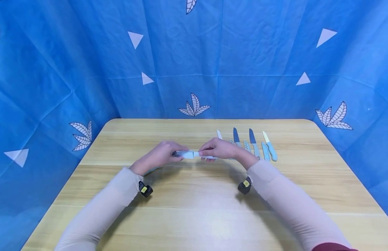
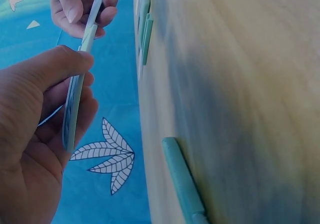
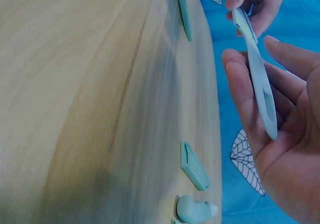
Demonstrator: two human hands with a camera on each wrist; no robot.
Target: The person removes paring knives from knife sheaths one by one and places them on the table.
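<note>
Above the table, my left hand (image 1: 164, 153) pinches a pale green knife sheath (image 2: 75, 99) between thumb and fingers. The sheath covers the blade of a small knife (image 3: 262, 84), whose pale handle points toward my right hand (image 1: 220, 149). My right fingers curl round that handle, and in the right wrist view its end lies near the palm. Sheath and handle meet between the two hands; how far the blade sits inside is hidden. On the table below my left hand lies another turquoise-handled item (image 2: 182, 179), partly out of view.
At the back right of the wooden table (image 1: 194, 223), several knives lie in a row, among them a dark-bladed knife (image 1: 252, 136) and a yellow-bladed knife (image 1: 270, 148). Slotted turquoise sheaths (image 1: 265, 151) lie beside them. A blue patterned curtain (image 1: 194, 59) surrounds the table's back and sides.
</note>
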